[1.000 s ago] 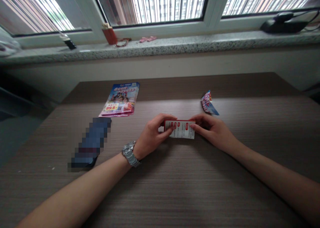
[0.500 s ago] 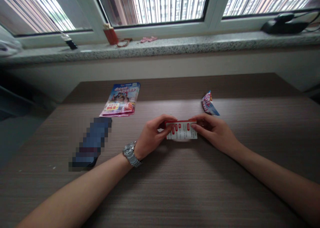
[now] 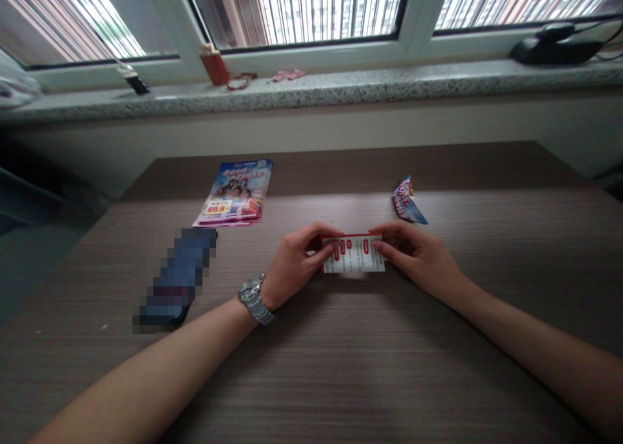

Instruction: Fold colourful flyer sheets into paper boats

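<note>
A small folded paper (image 3: 357,256), white with red labels and a red upper edge, is held between my two hands above the brown table (image 3: 341,366). My left hand (image 3: 304,259), with a silver watch on its wrist, pinches the paper's left end between thumb and fingers. At the right end, my right hand (image 3: 416,252) pinches it the same way. Beyond my right hand lies a folded colourful leaflet (image 3: 409,202). The fingertips behind the paper are partly hidden.
A stack of printed flyers (image 3: 238,191) lies at the back left, with a blurred-out phone (image 3: 178,278) nearer. On the granite sill (image 3: 341,93) are a red box (image 3: 215,66), pink clips (image 3: 289,75) and a black device (image 3: 555,45).
The paper's lower edge has dipped slightly and its face shows a little more. Both hands keep their hold on it.
</note>
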The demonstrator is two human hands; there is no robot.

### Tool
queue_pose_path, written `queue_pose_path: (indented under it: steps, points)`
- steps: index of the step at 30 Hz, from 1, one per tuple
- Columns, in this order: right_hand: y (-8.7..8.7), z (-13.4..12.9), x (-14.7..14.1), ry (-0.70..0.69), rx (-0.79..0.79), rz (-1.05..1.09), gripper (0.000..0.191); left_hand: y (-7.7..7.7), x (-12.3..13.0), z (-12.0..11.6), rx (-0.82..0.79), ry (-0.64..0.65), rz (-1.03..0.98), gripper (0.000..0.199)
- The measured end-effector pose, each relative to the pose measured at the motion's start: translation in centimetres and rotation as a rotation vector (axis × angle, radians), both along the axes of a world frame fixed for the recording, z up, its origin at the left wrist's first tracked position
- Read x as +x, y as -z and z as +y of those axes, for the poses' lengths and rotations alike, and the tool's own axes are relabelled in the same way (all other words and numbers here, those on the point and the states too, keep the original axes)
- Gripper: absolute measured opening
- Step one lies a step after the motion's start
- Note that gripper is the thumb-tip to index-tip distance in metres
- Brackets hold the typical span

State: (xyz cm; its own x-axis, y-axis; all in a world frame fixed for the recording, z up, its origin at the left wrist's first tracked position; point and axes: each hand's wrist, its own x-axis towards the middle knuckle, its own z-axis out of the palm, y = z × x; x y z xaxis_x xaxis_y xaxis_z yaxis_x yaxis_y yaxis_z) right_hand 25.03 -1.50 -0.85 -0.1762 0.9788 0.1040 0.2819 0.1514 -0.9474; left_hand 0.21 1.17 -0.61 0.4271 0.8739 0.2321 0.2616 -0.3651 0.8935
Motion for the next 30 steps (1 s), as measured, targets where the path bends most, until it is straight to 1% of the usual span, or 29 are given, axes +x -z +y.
queue_pose_path:
  steps: [14,23,30]
  points:
    - [0.33,-0.01,0.08,0.037,-0.023,0.020,0.023,-0.21,0.04,-0.01,0.000,-0.008,0.013,0.015]
    - [0.18,-0.13,0.06,0.052,0.034,-0.008,0.029,-0.24,0.13,0.00,-0.008,-0.004,0.009,0.016]
    - [0.29,-0.11,0.04,0.053,0.017,0.010,0.024,-0.28,0.17,-0.03,-0.002,-0.008,0.006,0.015]
